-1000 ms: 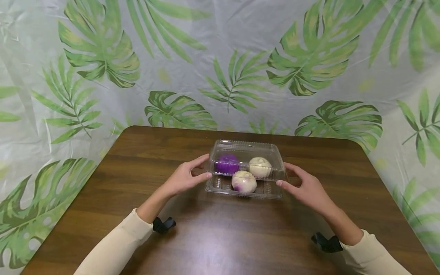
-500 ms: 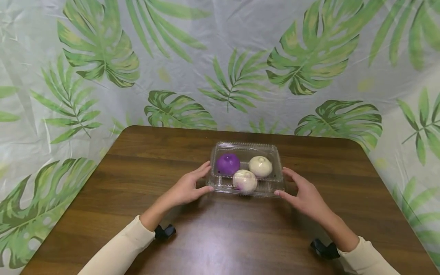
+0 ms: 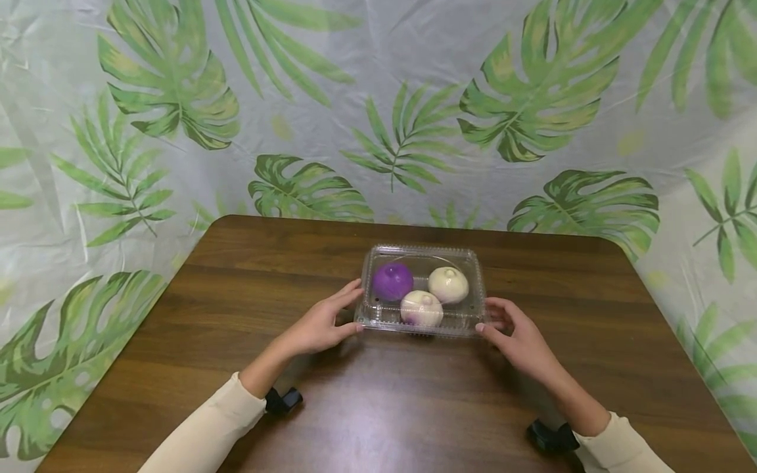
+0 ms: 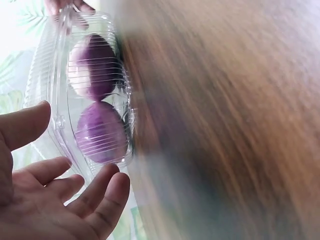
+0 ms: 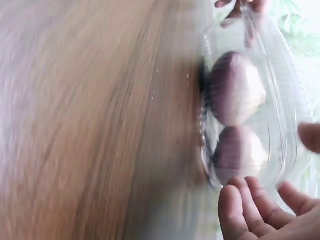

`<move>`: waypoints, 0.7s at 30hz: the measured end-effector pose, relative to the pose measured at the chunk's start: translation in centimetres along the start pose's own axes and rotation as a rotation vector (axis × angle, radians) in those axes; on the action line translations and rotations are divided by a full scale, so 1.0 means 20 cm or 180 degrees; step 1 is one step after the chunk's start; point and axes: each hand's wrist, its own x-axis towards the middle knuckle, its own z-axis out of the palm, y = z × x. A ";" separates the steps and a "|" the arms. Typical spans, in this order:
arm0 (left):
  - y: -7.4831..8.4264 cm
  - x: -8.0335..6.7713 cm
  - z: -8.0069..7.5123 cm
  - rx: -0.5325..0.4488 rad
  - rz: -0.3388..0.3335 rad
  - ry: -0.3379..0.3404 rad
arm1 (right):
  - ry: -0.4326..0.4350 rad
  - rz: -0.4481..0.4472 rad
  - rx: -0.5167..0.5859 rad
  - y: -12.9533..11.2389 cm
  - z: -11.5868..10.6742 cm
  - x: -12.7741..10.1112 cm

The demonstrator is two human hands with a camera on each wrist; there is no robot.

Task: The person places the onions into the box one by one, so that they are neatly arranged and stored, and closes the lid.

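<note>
A clear plastic clamshell box [image 3: 452, 320] stands on the table with its lid lying down over the base. Inside sit a purple onion-shaped piece [image 3: 393, 282], a cream one [image 3: 448, 285] and, in front, a cream one with a purple patch [image 3: 422, 309]. My left hand [image 3: 319, 325] is at the box's left end, thumb by the front corner and fingers loosely spread. At the opposite end, my right hand [image 3: 523, 341] has its thumb at the front right corner and fingers along the side. In both wrist views the fingertips are right at the box's ends, not curled round it.
The brown wooden table [image 3: 378, 407] has rounded far corners. Behind it hangs a pale sheet [image 3: 414, 66] printed with green leaves. A black strap [image 3: 282, 401] is on the left wrist and another strap [image 3: 552, 436] on the right.
One second ago the lid's front edge was raised above the base; it has come down onto it. Both thumbs have dropped with it to the front corners. The three pieces have stayed in place.
</note>
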 end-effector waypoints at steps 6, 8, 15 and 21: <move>0.00 0.01 0.01 -0.0545 -0.0394 0.0113 | -0.0013 0.0139 0.0509 0.00 0.01 0.01; 0.00 0.02 0.02 -0.0805 -0.0744 0.0227 | -0.0008 0.0198 0.0621 0.00 0.01 0.00; 0.02 0.04 0.04 -0.1160 -0.1555 0.0057 | -0.0082 0.0497 0.0812 0.00 0.01 0.00; 0.03 0.04 0.06 -0.1447 -0.1597 -0.0074 | -0.0406 0.0859 0.0955 0.01 0.00 0.01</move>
